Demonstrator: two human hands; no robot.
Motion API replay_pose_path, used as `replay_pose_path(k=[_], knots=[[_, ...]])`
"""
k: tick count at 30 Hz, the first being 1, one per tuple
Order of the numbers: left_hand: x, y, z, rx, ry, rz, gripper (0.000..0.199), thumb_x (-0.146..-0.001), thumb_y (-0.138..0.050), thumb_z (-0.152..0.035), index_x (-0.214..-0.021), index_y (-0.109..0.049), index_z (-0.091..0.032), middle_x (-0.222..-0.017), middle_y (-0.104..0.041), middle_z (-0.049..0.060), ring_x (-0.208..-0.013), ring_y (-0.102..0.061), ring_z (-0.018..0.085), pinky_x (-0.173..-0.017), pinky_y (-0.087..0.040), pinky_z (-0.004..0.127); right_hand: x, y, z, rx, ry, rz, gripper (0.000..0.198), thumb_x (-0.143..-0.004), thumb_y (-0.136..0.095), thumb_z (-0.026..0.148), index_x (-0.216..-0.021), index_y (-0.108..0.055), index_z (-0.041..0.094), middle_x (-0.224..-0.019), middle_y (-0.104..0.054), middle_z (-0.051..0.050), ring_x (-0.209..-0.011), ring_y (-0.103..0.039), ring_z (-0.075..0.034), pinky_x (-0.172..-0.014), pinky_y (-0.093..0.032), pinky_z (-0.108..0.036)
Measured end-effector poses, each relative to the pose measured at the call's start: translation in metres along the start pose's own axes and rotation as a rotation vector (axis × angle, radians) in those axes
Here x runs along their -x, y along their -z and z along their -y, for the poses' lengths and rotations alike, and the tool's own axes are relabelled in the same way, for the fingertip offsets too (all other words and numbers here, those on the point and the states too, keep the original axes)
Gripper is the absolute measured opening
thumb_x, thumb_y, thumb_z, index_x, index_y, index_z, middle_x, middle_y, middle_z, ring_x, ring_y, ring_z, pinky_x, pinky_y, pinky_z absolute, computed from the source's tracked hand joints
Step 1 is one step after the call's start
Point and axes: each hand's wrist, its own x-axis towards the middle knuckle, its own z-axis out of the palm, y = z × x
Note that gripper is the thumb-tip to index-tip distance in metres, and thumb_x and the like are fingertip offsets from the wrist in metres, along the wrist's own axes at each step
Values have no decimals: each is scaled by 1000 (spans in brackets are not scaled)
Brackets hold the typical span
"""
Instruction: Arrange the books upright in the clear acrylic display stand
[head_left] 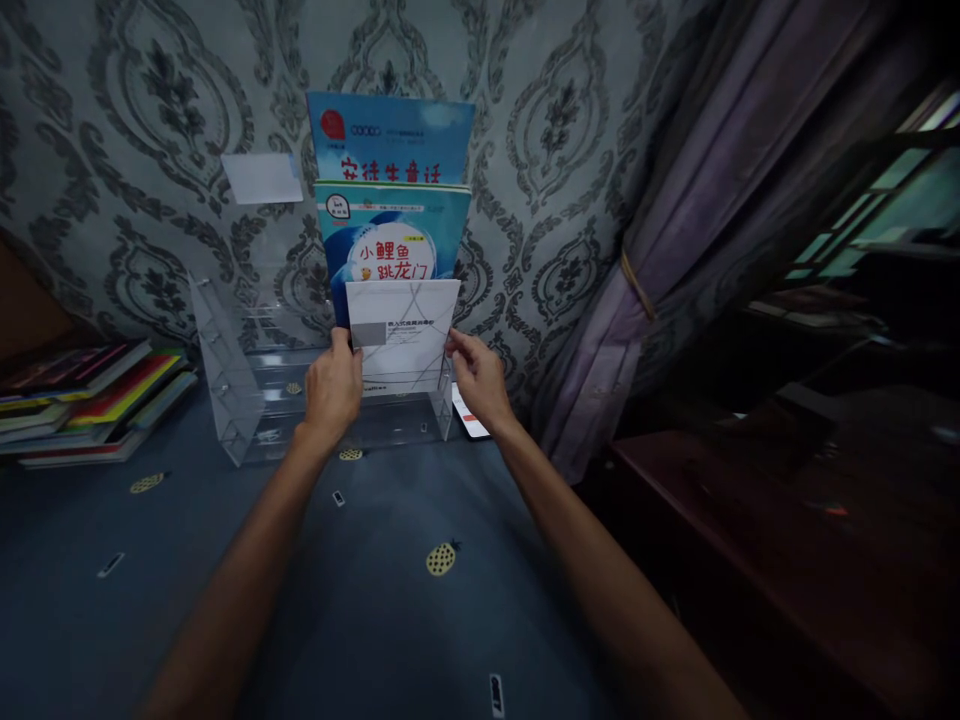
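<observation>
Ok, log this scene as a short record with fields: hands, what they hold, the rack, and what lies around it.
left hand: left hand grips the left edge of the white paperback book
right hand: right hand touches the same book's right edge
rack: clear acrylic tiered rack against the patterned wall, white book in its front tier
behind it: two blue picture books, upright, one tier above the other
left of rack: stack of colourful books lying flat
surface: blue tablecloth with pineapple print

both arms stretched forward, left hand (332, 388) curled, right hand (478, 378) fingers extended
</observation>
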Motion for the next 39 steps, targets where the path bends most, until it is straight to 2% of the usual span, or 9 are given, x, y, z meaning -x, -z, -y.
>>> replay_pose_path(k=[8, 16, 24, 39], knots=[[-2, 1, 2, -15, 21, -8, 10, -97, -52, -26, -105, -55, -22, -78, -69, 8, -74, -67, 27, -72, -47, 36, 3, -3, 6, -84, -24, -14, 44, -91, -48, 20, -133, -62, 20, -113, -75, -11, -102, -71, -23, -93, -56, -43], [0, 4, 2, -58, 27, 47, 7, -97, -56, -27, -102, -56, -22, -80, -69, 7, -75, -66, 26, -70, -43, 34, 4, -3, 13, -22, 42, 2, 30, -91, -50, 21, -115, -67, 20, -113, -73, -10, -104, -69, -24, -95, -55, -45], [0, -1, 7, -47, -69, 14, 4, -96, -52, -24, -94, -55, -23, -86, -69, 5, -81, -66, 24, -69, -43, 32, 4, -2, 8, 71, 125, 38, 42, -92, -48, 18, -129, -66, 23, -108, -71, -10, -103, -66, -25, -93, -55, -44], [2, 3, 2, -55, -53, 39, 4, -98, -51, -22, -95, -53, -23, -95, -69, 6, -86, -66, 24, -70, -41, 32, 5, -1, 11, 110, 144, 85, 44, -94, -47, 19, -135, -63, 19, -110, -70, -13, -102, -64, -27, -93, -53, -47]])
